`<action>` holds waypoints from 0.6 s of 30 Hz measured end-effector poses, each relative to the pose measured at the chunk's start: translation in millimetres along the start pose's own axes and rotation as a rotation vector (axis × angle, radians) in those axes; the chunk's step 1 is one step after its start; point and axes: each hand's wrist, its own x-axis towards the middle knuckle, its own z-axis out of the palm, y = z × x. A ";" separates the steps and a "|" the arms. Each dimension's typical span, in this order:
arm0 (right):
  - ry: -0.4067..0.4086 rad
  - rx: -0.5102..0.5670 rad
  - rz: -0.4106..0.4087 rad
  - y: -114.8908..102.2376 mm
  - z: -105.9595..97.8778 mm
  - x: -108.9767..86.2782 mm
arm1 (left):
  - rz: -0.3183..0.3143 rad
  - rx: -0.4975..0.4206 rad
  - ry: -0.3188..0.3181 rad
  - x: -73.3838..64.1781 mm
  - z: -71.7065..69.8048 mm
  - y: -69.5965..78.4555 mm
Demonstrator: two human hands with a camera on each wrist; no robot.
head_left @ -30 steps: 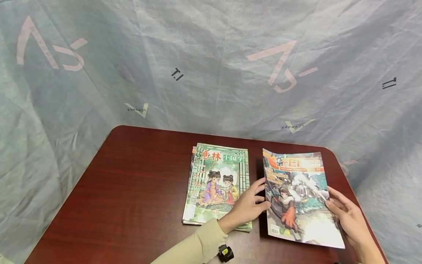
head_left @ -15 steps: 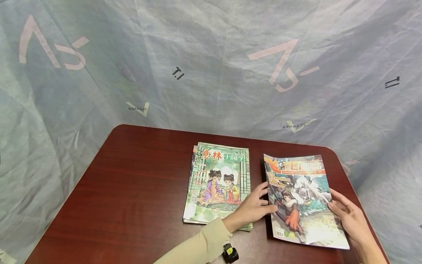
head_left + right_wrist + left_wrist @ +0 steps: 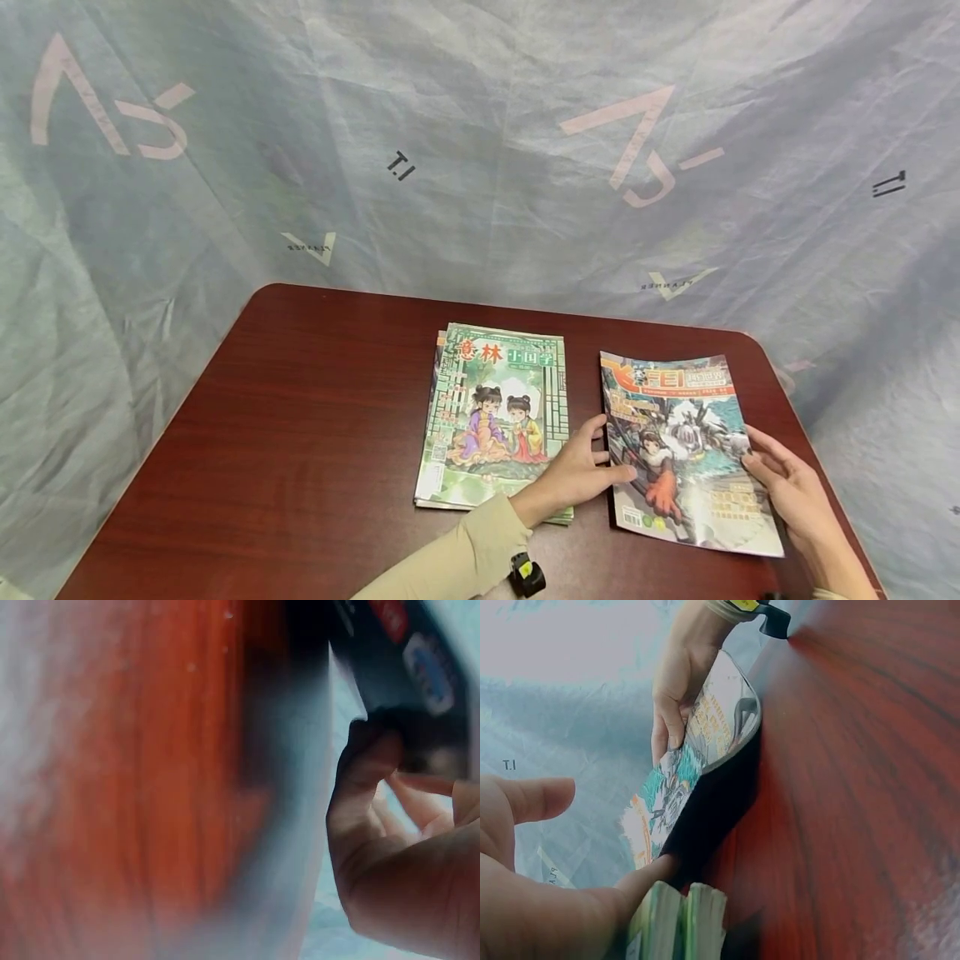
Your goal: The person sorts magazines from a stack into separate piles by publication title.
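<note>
In the head view a glossy comic-style magazine (image 3: 675, 450), with a red-gloved figure on its cover, lies at the right, its left edge raised off the table. My right hand (image 3: 797, 492) pinches its right edge, thumb over the cover. At the left edge is my left hand (image 3: 573, 479), thumb reaching over the cover and fingers at the edge. The left wrist view shows a gap between the left thumb (image 3: 544, 799) and the magazine's cover, while a finger touches near its dark underside. Seen from the right wrist, the magazine's back (image 3: 412, 667) is blurred.
Left of the held magazine lies a stack of green-covered magazines (image 3: 498, 417), partly under my left forearm. The dark red table (image 3: 300, 433) ends at a grey fabric backdrop (image 3: 480, 167). A black wrist device (image 3: 527, 575) sits below the left sleeve (image 3: 457, 550).
The magazine's top edge has come slightly nearer, and the magazine now lies flatter. My left thumb reaches further over its cover. The stack stays where it was.
</note>
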 end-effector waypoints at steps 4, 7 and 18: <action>0.078 -0.063 -0.012 -4.4 0.7 1.1 | 0.002 0.015 0.004 -0.7 -0.4 3.6; 0.114 -0.064 0.005 -5.2 0.1 0.6 | 0.001 -0.019 -0.020 -1.4 -1.1 4.6; 0.083 -0.013 0.011 -9.2 -3.1 -4.5 | 0.006 -0.037 -0.077 -2.3 -0.5 7.1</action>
